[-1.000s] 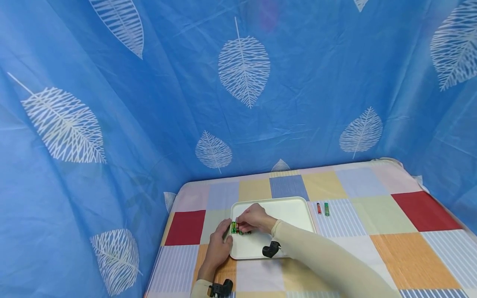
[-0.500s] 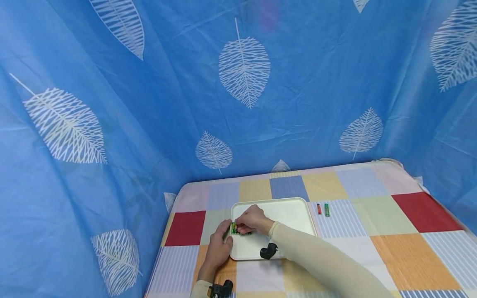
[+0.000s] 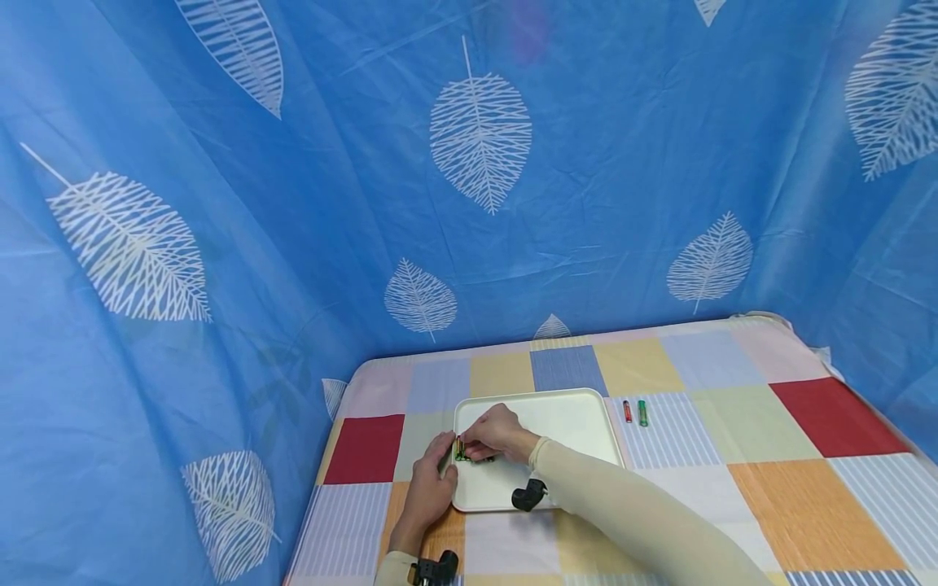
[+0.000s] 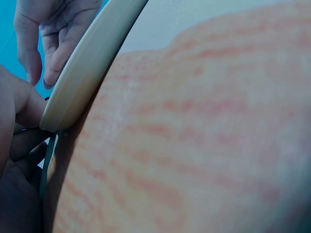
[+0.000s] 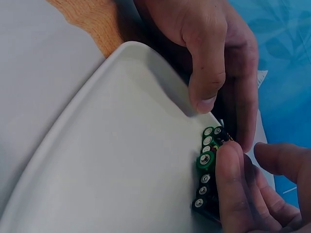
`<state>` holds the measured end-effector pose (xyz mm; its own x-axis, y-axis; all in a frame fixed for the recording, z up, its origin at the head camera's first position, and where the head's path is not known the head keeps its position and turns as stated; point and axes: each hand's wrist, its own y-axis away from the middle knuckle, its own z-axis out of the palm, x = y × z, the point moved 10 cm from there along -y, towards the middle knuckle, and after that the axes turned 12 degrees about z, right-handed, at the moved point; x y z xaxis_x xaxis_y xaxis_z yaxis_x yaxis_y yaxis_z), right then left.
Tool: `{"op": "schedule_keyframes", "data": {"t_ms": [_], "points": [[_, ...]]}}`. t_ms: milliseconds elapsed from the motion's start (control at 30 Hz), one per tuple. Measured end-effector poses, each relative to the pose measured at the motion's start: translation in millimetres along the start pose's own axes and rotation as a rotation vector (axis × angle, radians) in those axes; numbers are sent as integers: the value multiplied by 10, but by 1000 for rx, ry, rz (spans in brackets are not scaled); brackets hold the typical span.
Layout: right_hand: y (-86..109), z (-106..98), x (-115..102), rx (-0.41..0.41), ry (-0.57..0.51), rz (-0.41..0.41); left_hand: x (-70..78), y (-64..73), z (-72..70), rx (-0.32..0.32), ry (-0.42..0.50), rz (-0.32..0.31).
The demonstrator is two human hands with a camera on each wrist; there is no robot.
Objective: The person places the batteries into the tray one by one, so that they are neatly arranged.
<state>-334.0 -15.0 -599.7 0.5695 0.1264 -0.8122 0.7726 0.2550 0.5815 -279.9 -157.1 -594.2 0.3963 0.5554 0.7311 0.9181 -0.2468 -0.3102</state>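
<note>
In the head view, my left hand (image 3: 431, 487) is at the left edge of a white tray (image 3: 564, 423). Its thumb lies over the rim and its fingers run along the outside, holding the edge. My right hand (image 3: 498, 431) reaches across the tray to its left end. Thumb and fingers pinch at a dark battery (image 5: 219, 132), mostly hidden by the thumb (image 5: 231, 177). Beside it, several small batteries lie in a row with their ends facing the tray's middle. One green battery (image 5: 205, 161) in that row is thicker than its neighbours.
Right of the tray, a red battery (image 3: 627, 411) and a larger green battery (image 3: 642, 413) lie apart on the patchwork tablecloth (image 3: 762, 488). A blue curtain (image 3: 586, 203) with white leaf prints hangs behind the table and along its left side.
The right hand's fingers have shifted slightly left among the batteries, and the visible battery colours beside the fingertips have changed. The left hand and the tray stay in place.
</note>
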Motion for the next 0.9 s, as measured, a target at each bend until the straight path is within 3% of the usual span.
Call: {"op": "schedule_keyframes", "data": {"t_ms": [300,567,900], "points": [[20,-28,12,-20,14,15,-21,-7,25,-13,8,-32],[6,-86,-3,-45,-20,7,-29,-16,17,-4,7,-19],[104,-321,-48,-127,-1,-8,-22,2,26,-8,5,-27]]}}
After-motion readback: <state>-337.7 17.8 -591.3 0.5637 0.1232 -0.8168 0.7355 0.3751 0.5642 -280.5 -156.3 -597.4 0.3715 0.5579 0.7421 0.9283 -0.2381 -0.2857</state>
